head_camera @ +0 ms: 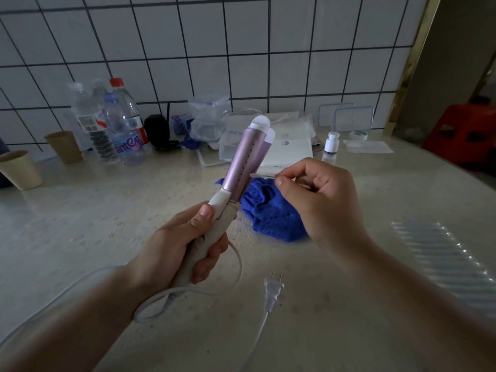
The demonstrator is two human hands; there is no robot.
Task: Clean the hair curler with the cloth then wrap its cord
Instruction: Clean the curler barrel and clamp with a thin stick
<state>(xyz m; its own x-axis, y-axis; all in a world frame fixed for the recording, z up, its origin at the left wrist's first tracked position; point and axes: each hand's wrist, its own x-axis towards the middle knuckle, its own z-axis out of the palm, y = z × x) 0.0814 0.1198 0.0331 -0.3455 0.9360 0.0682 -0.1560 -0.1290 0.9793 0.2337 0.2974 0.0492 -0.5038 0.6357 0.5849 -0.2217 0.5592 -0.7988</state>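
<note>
Left hand wrapped around the white handle of the hair curler, its pink barrels tilted up and away; right hand just beside the barrels, thumb and forefinger pinching a thin white stick. Blue cloth crumpled on the table between and beyond both hands. Cord looping beneath the left wrist, plug lying free between the forearms on the pale table; bottles and cups far off by the tiled wall.

The pale glossy table carries a crumpled blue cloth near its middle. The white two-pin plug lies nearer the front edge. Clear plastic bottles and brown paper cups line the back edge's left end.
</note>
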